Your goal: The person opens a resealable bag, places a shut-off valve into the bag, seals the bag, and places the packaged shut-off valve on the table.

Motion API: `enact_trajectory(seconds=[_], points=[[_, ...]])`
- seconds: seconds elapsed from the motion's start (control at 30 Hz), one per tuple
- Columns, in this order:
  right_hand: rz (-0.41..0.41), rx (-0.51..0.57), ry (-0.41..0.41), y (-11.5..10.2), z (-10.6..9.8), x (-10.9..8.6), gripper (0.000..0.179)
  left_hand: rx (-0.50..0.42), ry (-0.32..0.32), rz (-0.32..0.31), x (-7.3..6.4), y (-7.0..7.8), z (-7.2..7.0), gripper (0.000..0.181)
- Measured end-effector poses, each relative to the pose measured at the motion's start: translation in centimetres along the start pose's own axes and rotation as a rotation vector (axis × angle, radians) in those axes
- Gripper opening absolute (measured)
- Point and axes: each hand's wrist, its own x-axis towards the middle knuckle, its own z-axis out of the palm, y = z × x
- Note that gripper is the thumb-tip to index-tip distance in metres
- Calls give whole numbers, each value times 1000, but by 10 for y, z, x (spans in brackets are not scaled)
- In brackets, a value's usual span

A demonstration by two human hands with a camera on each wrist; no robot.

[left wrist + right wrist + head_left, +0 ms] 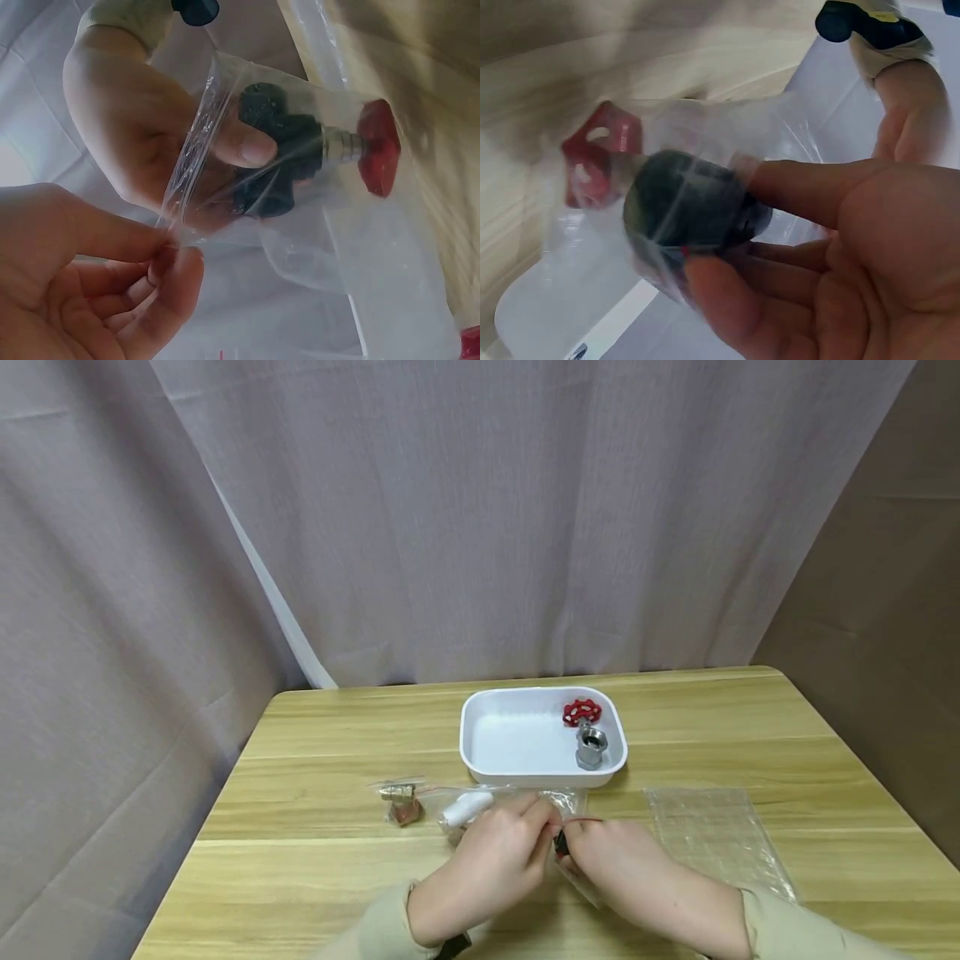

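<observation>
A black valve (289, 146) with a red handwheel (380, 148) is inside a clear plastic bag (311, 259). My right hand (637, 868) holds the valve body, thumb on one side and fingers on the other. Whether those fingers are within the bag or outside it, I cannot tell. With thumb and forefinger, my left hand (495, 852) pinches the bag's edge near its seal strip. In the head view both hands meet just in front of the white tray (517, 780) and mostly cover the valve.
In the tray lies a metal valve (590, 750) with a red handwheel (582, 712). Left of my hands are a bagged brass-coloured fitting (406, 812) and a white cylindrical item (467, 808) in plastic. A flat clear bag (708, 827) lies on the wooden table (300, 827) at right.
</observation>
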Motion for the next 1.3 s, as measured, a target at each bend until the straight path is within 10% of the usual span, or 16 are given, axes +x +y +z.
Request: enact_trajectory(seconds=[0.7,1.3], points=[[-12,209,-106,39,-14,-12,40,13,29,-144,-3,-35,-1,9],[-120,275,73,54,7,-20,24,76,-87,150,-17,-46,-5,14]])
